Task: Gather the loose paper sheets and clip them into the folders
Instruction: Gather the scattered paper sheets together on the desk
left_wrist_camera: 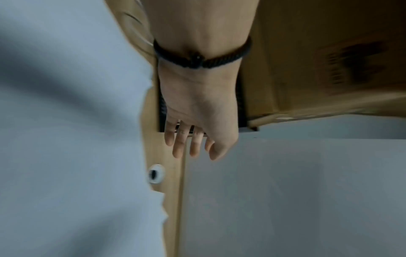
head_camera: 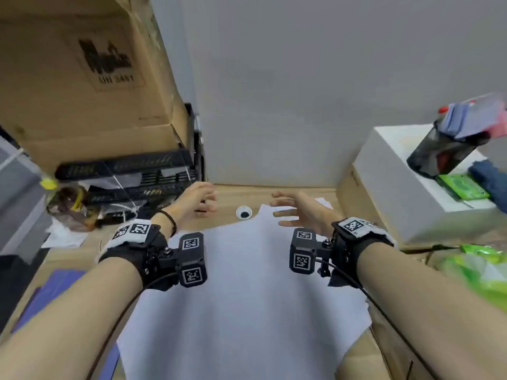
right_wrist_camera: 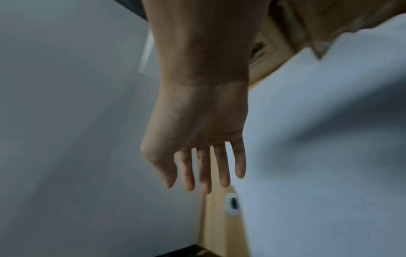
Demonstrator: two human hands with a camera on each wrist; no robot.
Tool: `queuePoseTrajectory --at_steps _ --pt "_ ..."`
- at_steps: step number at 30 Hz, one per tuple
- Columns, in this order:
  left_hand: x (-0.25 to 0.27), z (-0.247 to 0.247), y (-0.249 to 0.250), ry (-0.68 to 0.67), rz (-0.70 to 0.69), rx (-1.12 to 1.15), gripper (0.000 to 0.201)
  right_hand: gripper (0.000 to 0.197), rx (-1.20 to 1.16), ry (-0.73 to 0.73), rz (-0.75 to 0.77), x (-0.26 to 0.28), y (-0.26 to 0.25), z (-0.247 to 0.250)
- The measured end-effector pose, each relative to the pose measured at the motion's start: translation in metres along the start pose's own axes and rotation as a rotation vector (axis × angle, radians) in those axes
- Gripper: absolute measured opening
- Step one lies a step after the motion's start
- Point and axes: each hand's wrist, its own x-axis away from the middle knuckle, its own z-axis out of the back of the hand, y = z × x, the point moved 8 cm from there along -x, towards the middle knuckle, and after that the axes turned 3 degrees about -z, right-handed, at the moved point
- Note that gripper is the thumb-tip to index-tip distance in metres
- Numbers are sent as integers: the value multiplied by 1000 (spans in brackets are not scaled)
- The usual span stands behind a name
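Loose white paper sheets (head_camera: 247, 297) lie flat in an overlapping spread on the light wooden desk (head_camera: 227, 196), their far edges uneven and stepped. A blue flat folder (head_camera: 52, 292) lies on the desk at the left, partly out of view.

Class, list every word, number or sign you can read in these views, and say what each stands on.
"UN 3481": on the cardboard box, upper left, printed under a large black logo.
The large black logo itself: too blurred to read.
Square black-and-white coded markers on the wrist cameras: patterns, not text.
Small round mark on the brown box at right: too small to read.
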Motion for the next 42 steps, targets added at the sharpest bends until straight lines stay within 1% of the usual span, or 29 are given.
queuePoseTrajectory --at_steps 1,2,3,5,6,7,9,11,13,15,16,18,20,23,24,27,29,31,32,35,37,40,42 --pt "1 -2 -26 8 61 -39 32 29 7 26 -61 -8 29 4" --pt "-2 1 -52 56 117 -101 35 28 30 57 -126 -14 55 8" --pt "1 3 -83 82 174 -146 39 28 64 57 -193 -16 90 10" --pt "10 12 -139 174 283 -255 46 30 105 65 -316 -10 153 18" --pt "17 21 -161 226 337 -320 48 31 117 95 -357 -5 177 23" --pt "25 33 -179 280 392 -397 51 31 136 144 -383 -3 196 31" --pt "44 53 -208 344 510 -533 55 38 187 246 -387 0 220 41" --pt "58 64 -235 370 598 -590 58 47 201 279 -389 -3 233 39" --pt "62 62 -247 394 598 -599 58 48 178 270 -402 -8 236 24" --pt "59 53 -250 405 550 -566 59 46 145 246 -415 -16 234 2" --pt "56 47 -251 385 520 -526 59 45 126 238 -415 -21 232 -10" --pt "48 31 -250 290 450 -456 57 47 149 229 -405 -27 226 -31" --pt "38 17 -248 184 391 -434 57 54 190 212 -384 -34 222 -46" --pt "28 6 -246 77 335 -411 54 61 195 192 -391 -39 219 -61" --pt "26 5 -245 54 327 -387 51 58 200 181 -403 -39 220 -63" --pt "21 12 -248 6 339 -316 42 35 175 124 -415 -34 217 -72" --pt "21 19 -250 -1 363 -240 36 30 162 97 -394 -29 214 -75" --pt "21 26 -253 12 405 -144 32 25 188 136 -339 -24 207 -73" --pt "21 29 -255 21 427 -98 31 24 216 180 -310 -23 202 -69" --pt "21 34 -255 0 480 9 26 22 331 370 -242 -20 179 -41" --pt "19 42 -254 -33 458 -13 24 14 352 481 -192 -15 154 -15" --pt "17 61 -257 -8 398 -109 27 8 437 526 -97 2 112 12" --pt "19 65 -264 12 393 -120 31 7 387 548 -40 16 90 18"
